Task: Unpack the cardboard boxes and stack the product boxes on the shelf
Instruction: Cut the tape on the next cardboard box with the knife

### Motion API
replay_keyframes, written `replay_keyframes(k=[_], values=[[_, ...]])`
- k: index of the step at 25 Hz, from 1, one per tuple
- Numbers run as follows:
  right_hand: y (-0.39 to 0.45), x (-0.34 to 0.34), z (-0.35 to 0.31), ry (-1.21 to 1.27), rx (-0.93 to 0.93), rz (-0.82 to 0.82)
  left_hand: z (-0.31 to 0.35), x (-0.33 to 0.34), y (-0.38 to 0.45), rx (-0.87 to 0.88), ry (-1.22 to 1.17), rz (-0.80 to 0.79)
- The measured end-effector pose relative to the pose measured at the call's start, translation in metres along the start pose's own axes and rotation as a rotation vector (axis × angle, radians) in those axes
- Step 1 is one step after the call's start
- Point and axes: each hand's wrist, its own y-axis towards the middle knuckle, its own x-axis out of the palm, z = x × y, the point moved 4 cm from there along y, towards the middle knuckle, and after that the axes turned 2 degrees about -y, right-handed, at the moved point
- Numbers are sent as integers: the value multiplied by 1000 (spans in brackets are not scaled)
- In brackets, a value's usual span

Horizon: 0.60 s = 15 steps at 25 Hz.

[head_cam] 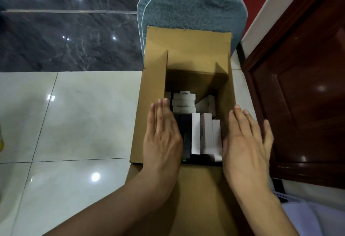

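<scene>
An open brown cardboard box [149, 94] stands on the floor below me, its flaps spread outward. Inside lie several product boxes: white ones [205, 133] on edge at the right, a dark one [185, 135] at the left, and flat white ones [183, 103] stacked further back. My left hand [162, 135] is flat with straight fingers over the box's left wall and flap. My right hand [246, 138] is flat with spread fingers over the right wall. Neither hand holds anything.
A blue-green bath mat [190, 8] lies beyond the box. A dark red wooden door [302, 95] stands close on the right. White glossy tiles [74, 123] cover the floor to the left, with dark marble tiles [65, 30] further away.
</scene>
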Motion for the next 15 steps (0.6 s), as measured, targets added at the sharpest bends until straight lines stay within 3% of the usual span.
replay_keyframes(k=[8,15], values=[[0,-2,34,-138,207,-67,-43,1,-5,-286,-6,-30],[1,21,63,-173,307,-158,-71,64,-10,-395,-127,-162]])
